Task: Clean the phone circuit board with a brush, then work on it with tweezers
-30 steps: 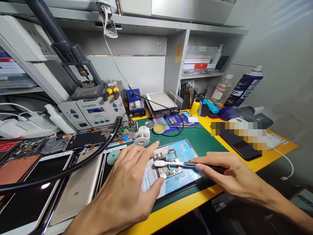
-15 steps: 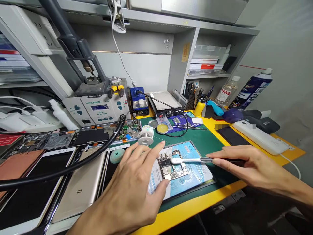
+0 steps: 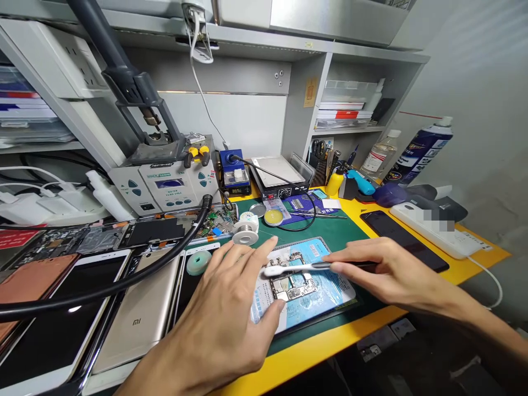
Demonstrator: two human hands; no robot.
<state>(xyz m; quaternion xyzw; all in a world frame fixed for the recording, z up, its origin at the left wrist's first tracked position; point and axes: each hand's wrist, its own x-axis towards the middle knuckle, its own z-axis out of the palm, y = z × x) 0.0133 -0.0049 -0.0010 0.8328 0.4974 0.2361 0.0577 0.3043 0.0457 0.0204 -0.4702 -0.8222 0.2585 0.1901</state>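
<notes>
A phone circuit board [image 3: 303, 289] lies on a blue and white printed card [image 3: 330, 297], which rests on the green work mat [image 3: 284, 342]. My right hand [image 3: 383, 269] pinches the dark handle of a white-headed toothbrush [image 3: 295, 268]. The brush head lies over the board's upper left edge, close to my left fingers. My left hand [image 3: 231, 302] is spread, with its thumb and index finger on either side of the board's left end. Its thumb tip is at the board's lower left corner. The left palm hides part of the card and mat.
A solder spool [image 3: 246, 236] and a yellow paste tin [image 3: 273, 217] stand behind the card. Several phones, one a gold phone [image 3: 136, 308], lie at left under a black hose [image 3: 165, 261]. A rework station [image 3: 169, 187] stands at the back. A black phone [image 3: 404, 242] lies right.
My right hand has moved left with the toothbrush, carrying its head from the middle of the board to the left edge. My left hand stays nearly in place.
</notes>
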